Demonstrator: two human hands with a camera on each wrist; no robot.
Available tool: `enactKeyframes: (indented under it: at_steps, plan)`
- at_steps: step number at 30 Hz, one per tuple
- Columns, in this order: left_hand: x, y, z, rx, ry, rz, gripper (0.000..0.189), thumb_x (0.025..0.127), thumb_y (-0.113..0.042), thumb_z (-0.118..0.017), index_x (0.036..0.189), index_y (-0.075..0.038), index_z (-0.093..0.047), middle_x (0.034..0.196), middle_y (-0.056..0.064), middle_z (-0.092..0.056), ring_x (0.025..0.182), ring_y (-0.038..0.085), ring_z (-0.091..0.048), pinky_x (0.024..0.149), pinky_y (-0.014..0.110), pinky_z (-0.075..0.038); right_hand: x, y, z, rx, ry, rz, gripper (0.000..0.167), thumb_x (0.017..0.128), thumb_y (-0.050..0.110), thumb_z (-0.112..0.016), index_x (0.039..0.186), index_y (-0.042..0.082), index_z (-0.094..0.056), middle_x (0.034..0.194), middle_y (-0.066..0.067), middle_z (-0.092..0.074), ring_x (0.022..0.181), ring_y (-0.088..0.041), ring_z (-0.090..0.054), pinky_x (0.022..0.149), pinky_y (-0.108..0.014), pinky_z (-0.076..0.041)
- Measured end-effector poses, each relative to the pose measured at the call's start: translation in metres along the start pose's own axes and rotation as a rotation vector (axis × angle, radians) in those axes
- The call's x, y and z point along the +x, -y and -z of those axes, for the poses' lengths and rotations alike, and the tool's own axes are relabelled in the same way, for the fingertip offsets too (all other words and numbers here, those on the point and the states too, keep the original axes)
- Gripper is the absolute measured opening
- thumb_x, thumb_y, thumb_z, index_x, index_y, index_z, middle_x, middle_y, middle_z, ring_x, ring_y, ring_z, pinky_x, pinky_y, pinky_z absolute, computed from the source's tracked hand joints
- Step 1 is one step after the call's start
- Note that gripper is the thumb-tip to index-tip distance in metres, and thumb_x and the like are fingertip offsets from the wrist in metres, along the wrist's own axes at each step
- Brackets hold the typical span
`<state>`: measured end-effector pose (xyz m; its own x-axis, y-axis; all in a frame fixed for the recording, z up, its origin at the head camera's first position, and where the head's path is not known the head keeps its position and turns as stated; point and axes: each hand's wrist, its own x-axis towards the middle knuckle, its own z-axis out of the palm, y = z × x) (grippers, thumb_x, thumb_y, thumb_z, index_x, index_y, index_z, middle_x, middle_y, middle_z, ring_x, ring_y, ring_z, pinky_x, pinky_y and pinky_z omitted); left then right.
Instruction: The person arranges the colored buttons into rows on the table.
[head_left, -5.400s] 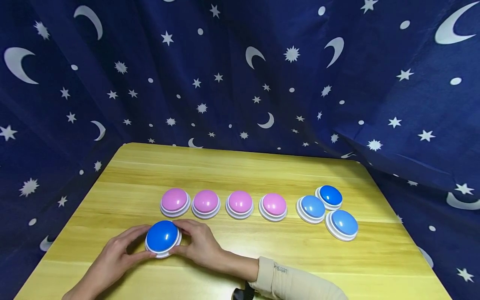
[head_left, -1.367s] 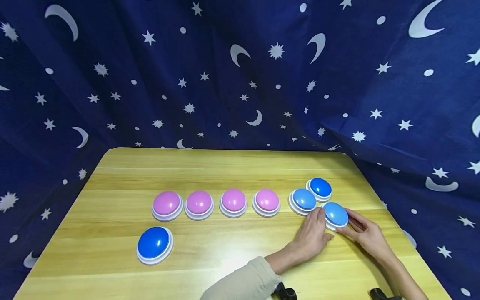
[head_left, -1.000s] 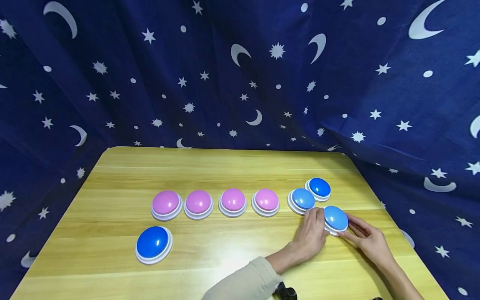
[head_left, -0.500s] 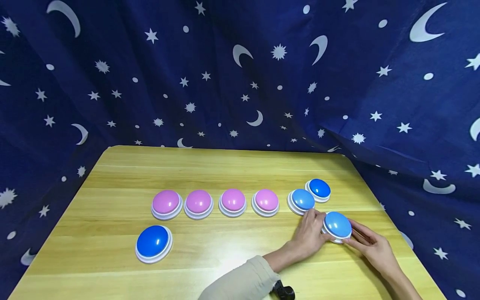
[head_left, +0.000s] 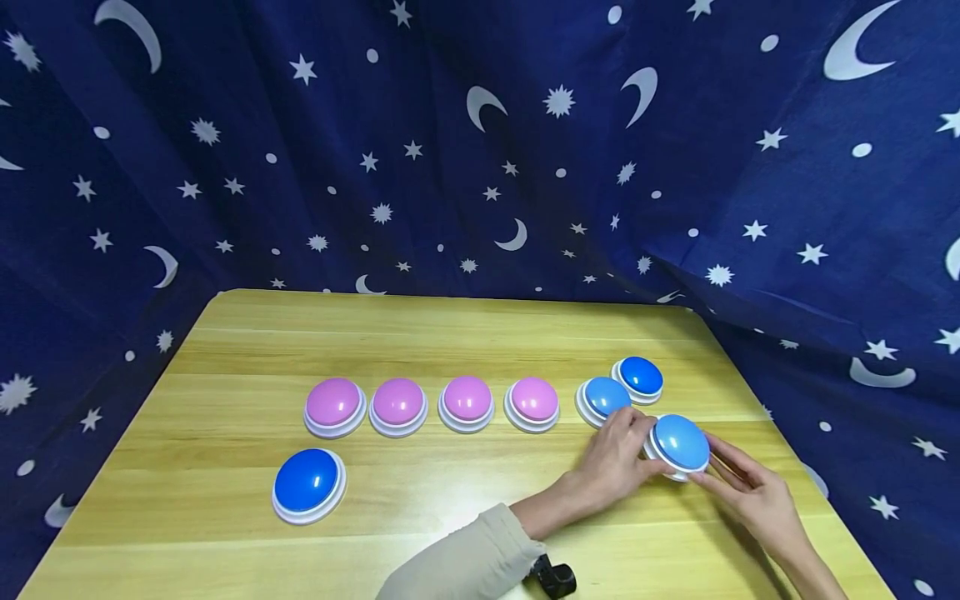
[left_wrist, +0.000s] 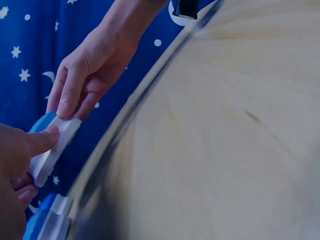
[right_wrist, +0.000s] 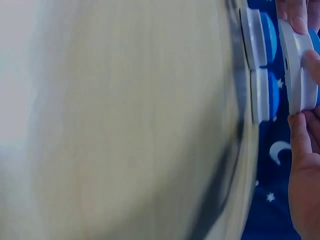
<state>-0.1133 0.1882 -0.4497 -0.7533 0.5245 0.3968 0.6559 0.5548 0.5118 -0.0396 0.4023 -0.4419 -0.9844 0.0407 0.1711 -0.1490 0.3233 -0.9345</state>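
Both hands hold a light-blue dome push button (head_left: 681, 442) by opposite sides of its white base at the table's right. My left hand (head_left: 617, 454) pinches its left side, thumb at the front, beside a second light-blue button (head_left: 604, 395) that it partly covers. On the right side, thumb and fingers of my right hand (head_left: 759, 500) grip the base. In the left wrist view the white base (left_wrist: 57, 142) is edge-on, with curtain showing between it and the table. The right wrist view shows the base (right_wrist: 299, 70) higher than two buttons behind it.
Several pink buttons, including one at the row's left end (head_left: 333, 403), line the wooden table (head_left: 420, 333). A dark-blue button (head_left: 641, 376) stands behind the hands; another (head_left: 306, 481) sits at front left. A starry curtain (head_left: 450, 125) hangs behind.
Earlier both hands held the dark-blue button at front left; now it rests alone there. The hands moved right, took the light-blue button, drew it toward the front, then lifted it slightly.
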Motion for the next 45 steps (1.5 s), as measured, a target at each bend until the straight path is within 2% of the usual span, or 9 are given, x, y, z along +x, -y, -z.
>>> enactKeyframes:
  at_steps: [7, 13, 15, 18, 22, 30, 37, 40, 45]
  plan:
    - [-0.003, 0.006, 0.022, 0.005, -0.018, -0.027, 0.062, 0.081, -0.05, -0.077, 0.131, -0.015, -0.061, 0.121, -0.005, -0.056, 0.112, 0.004, -0.049, 0.094, 0.012, -0.04, 0.003, 0.019, -0.017, -0.041, -0.02, 0.035, 0.062, 0.083, -0.013, -0.072, 0.14, -0.009, -0.048, 0.127, 0.018, -0.06, 0.114, 0.006, -0.056, 0.088, -0.016, -0.049]
    - [-0.008, 0.016, 0.042, -0.005, -0.085, -0.063, 0.063, 0.08, -0.049, -0.079, 0.129, -0.012, -0.063, 0.118, -0.003, -0.057, 0.109, 0.006, -0.051, 0.092, 0.012, -0.041, 0.01, 0.031, -0.038, -0.183, -0.024, 0.048, 0.068, 0.083, -0.004, -0.077, 0.143, -0.004, -0.047, 0.132, 0.018, -0.055, 0.116, 0.009, -0.052, 0.09, -0.018, -0.048]
    - [-0.01, 0.021, 0.049, -0.007, -0.113, -0.078, 0.062, 0.079, -0.048, -0.08, 0.127, -0.012, -0.064, 0.115, -0.003, -0.057, 0.106, 0.007, -0.052, 0.09, 0.012, -0.042, 0.014, 0.036, -0.045, -0.226, -0.027, 0.053, 0.069, 0.083, -0.001, -0.079, 0.144, -0.001, -0.047, 0.135, 0.011, -0.055, 0.117, 0.009, -0.051, 0.091, -0.018, -0.048]
    - [-0.013, 0.029, 0.06, -0.013, -0.147, -0.092, 0.062, 0.078, -0.047, -0.082, 0.125, -0.011, -0.065, 0.113, -0.003, -0.058, 0.103, 0.007, -0.053, 0.087, 0.012, -0.042, 0.019, 0.043, -0.056, -0.253, -0.029, 0.071, 0.069, 0.082, 0.003, -0.08, 0.144, 0.002, -0.049, 0.141, -0.009, -0.054, 0.118, 0.008, -0.05, 0.092, -0.019, -0.048]
    - [-0.019, 0.04, 0.072, -0.036, -0.177, -0.08, 0.061, 0.077, -0.044, -0.083, 0.124, -0.01, -0.066, 0.112, -0.001, -0.06, 0.101, 0.009, -0.055, 0.087, 0.014, -0.044, 0.029, 0.051, -0.071, -0.24, -0.005, 0.125, 0.07, 0.081, 0.001, -0.081, 0.143, 0.003, -0.05, 0.14, -0.025, -0.051, 0.12, 0.007, -0.05, 0.093, -0.017, -0.047]
    - [-0.035, 0.059, 0.094, -0.057, -0.245, -0.065, 0.059, 0.077, -0.04, -0.085, 0.122, -0.007, -0.067, 0.109, 0.002, -0.06, 0.098, 0.012, -0.058, 0.084, 0.02, -0.049, 0.043, 0.058, -0.1, -0.16, 0.034, 0.219, 0.072, 0.077, -0.005, -0.082, 0.142, 0.004, -0.053, 0.143, -0.02, -0.051, 0.124, 0.0, -0.051, 0.098, -0.023, -0.044]
    - [-0.052, 0.076, 0.114, -0.062, -0.28, -0.059, 0.058, 0.077, -0.032, -0.086, 0.123, -0.003, -0.065, 0.112, 0.007, -0.062, 0.102, 0.018, -0.059, 0.085, 0.027, -0.052, 0.054, 0.063, -0.129, -0.169, 0.052, 0.293, 0.07, 0.074, -0.003, -0.084, 0.138, 0.001, -0.056, 0.136, -0.02, -0.057, 0.118, 0.001, -0.055, 0.096, -0.021, -0.046]
    - [-0.062, 0.085, 0.121, -0.038, -0.278, -0.046, 0.058, 0.077, -0.032, -0.086, 0.123, -0.003, -0.066, 0.11, 0.006, -0.062, 0.1, 0.018, -0.06, 0.084, 0.03, -0.052, 0.058, 0.063, -0.143, -0.177, 0.069, 0.308, 0.069, 0.073, -0.003, -0.086, 0.136, 0.0, -0.058, 0.131, -0.02, -0.06, 0.118, -0.007, -0.058, 0.096, -0.021, -0.046]
    - [-0.084, 0.097, 0.133, 0.011, -0.274, -0.011, 0.057, 0.076, -0.034, -0.087, 0.119, -0.003, -0.067, 0.106, 0.006, -0.062, 0.096, 0.018, -0.06, 0.081, 0.032, -0.054, 0.058, 0.064, -0.168, -0.115, 0.145, 0.319, 0.07, 0.071, -0.006, -0.086, 0.135, -0.002, -0.057, 0.133, -0.02, -0.059, 0.12, -0.033, -0.057, 0.099, -0.023, -0.044]
